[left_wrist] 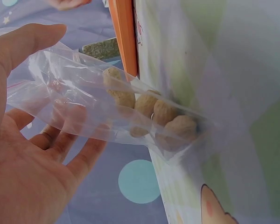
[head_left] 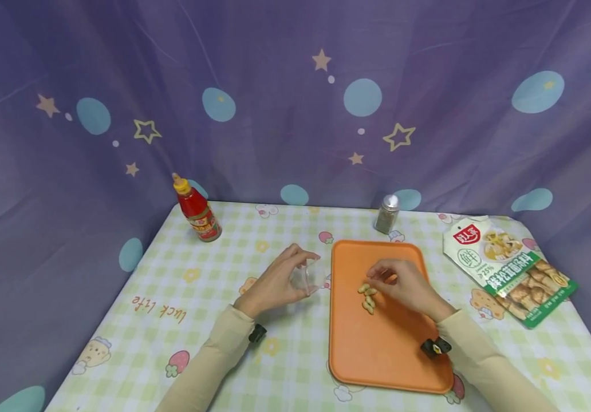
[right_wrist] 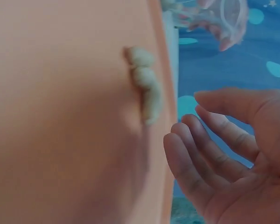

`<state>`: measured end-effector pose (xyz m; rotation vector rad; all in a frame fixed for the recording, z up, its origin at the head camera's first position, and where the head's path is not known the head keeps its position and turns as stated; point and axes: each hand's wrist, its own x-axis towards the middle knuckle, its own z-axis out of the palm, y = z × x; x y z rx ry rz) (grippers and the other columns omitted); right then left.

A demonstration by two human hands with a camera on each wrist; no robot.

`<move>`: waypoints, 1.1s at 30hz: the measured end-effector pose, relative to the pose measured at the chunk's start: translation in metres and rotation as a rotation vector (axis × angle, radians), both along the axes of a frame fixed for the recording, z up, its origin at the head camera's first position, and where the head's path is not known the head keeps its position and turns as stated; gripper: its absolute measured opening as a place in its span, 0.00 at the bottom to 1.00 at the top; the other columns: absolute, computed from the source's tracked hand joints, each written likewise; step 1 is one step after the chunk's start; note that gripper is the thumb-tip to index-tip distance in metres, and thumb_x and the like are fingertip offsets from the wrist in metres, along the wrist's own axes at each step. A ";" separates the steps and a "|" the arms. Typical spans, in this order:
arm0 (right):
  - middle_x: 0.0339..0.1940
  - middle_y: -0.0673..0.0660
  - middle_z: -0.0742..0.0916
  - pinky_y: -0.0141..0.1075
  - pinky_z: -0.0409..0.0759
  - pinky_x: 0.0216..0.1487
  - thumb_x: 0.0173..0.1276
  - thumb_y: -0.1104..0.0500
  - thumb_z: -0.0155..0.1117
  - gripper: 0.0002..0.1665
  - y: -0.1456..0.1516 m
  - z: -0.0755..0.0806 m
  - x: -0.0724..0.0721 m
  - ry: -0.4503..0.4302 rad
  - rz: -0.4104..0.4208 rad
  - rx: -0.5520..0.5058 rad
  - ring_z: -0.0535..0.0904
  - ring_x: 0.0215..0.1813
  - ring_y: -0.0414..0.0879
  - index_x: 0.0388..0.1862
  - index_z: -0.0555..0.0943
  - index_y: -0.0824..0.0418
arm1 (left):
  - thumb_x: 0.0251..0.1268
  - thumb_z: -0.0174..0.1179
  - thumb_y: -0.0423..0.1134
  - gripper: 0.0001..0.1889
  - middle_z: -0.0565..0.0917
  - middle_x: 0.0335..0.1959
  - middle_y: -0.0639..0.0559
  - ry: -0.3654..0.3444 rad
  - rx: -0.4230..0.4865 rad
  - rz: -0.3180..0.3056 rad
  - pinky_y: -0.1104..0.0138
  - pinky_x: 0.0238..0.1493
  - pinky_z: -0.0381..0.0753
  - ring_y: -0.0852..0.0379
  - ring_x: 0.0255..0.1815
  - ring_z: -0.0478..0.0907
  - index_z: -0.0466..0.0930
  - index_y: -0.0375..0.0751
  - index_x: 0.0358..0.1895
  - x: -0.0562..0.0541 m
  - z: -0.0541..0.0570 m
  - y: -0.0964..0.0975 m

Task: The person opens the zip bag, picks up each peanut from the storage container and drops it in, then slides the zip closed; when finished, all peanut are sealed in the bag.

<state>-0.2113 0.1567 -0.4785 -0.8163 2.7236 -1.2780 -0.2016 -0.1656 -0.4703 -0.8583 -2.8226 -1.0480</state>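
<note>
My left hand point(head_left: 275, 284) holds a clear plastic bag point(left_wrist: 60, 86) just left of the orange tray point(head_left: 378, 355). Thumb and fingers lie on either side of the bag in the left wrist view. Several peanuts point(left_wrist: 165, 112) sit at its lower end, near the tablecloth. Over the tray hovers my right hand point(head_left: 404, 284), fingers loosely bent and thumb apart from them, with nothing between them in the right wrist view. Close to its fingertips a small cluster of peanuts point(right_wrist: 147, 84) lies on the tray, slightly blurred there.
A red sauce bottle point(head_left: 200, 216) with a yellow cap stands at the back left. Behind the tray is a seasoning shaker point(head_left: 387, 216). A green and white food packet point(head_left: 507, 272) lies right of the tray on the checked tablecloth point(head_left: 213, 320). A purple curtain point(head_left: 275, 154) hangs behind.
</note>
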 end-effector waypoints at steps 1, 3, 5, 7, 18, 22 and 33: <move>0.36 0.49 0.91 0.35 0.86 0.41 0.66 0.65 0.75 0.05 0.001 -0.002 0.000 -0.008 0.007 0.006 0.86 0.38 0.39 0.40 0.88 0.58 | 0.56 0.78 0.39 0.34 0.77 0.54 0.55 0.001 0.000 0.001 0.60 0.58 0.82 0.59 0.57 0.75 0.77 0.53 0.67 0.000 0.000 0.000; 0.35 0.49 0.91 0.34 0.85 0.40 0.65 0.65 0.76 0.06 0.003 -0.007 0.000 -0.015 0.022 0.011 0.86 0.38 0.38 0.38 0.88 0.57 | 0.57 0.78 0.39 0.33 0.76 0.54 0.56 0.003 -0.002 0.003 0.60 0.58 0.81 0.59 0.57 0.75 0.77 0.52 0.67 0.000 0.000 -0.001; 0.34 0.49 0.91 0.34 0.85 0.39 0.63 0.65 0.77 0.06 0.004 -0.011 0.000 -0.013 0.035 0.016 0.86 0.37 0.37 0.37 0.88 0.56 | 0.57 0.78 0.40 0.33 0.76 0.54 0.58 -0.001 -0.004 0.006 0.60 0.59 0.81 0.59 0.57 0.74 0.77 0.51 0.67 0.000 0.001 -0.001; 0.34 0.49 0.91 0.34 0.85 0.39 0.63 0.65 0.78 0.07 0.005 -0.014 0.000 -0.006 0.045 0.028 0.85 0.36 0.36 0.36 0.88 0.56 | 0.57 0.78 0.40 0.33 0.76 0.54 0.59 0.001 -0.005 0.008 0.60 0.59 0.81 0.59 0.57 0.75 0.77 0.50 0.67 0.001 0.001 -0.001; 0.30 0.47 0.89 0.31 0.82 0.37 0.62 0.65 0.78 0.07 0.004 -0.018 -0.001 -0.022 0.058 0.068 0.82 0.32 0.34 0.35 0.87 0.56 | 0.56 0.78 0.38 0.34 0.76 0.53 0.58 0.010 -0.002 0.003 0.60 0.59 0.81 0.59 0.57 0.75 0.77 0.49 0.68 0.000 0.001 -0.002; 0.29 0.48 0.89 0.30 0.81 0.36 0.62 0.66 0.78 0.08 0.004 -0.018 0.000 -0.010 0.076 0.080 0.82 0.31 0.35 0.35 0.87 0.56 | 0.56 0.78 0.38 0.34 0.76 0.54 0.58 0.003 -0.002 0.004 0.60 0.59 0.81 0.58 0.57 0.75 0.77 0.48 0.68 0.000 0.001 -0.002; 0.29 0.47 0.87 0.29 0.80 0.35 0.62 0.67 0.77 0.08 0.003 -0.017 0.000 -0.023 0.051 0.081 0.80 0.31 0.33 0.37 0.88 0.57 | 0.58 0.78 0.41 0.33 0.76 0.55 0.57 -0.006 -0.005 0.003 0.59 0.59 0.81 0.58 0.58 0.75 0.77 0.51 0.68 0.000 0.001 -0.002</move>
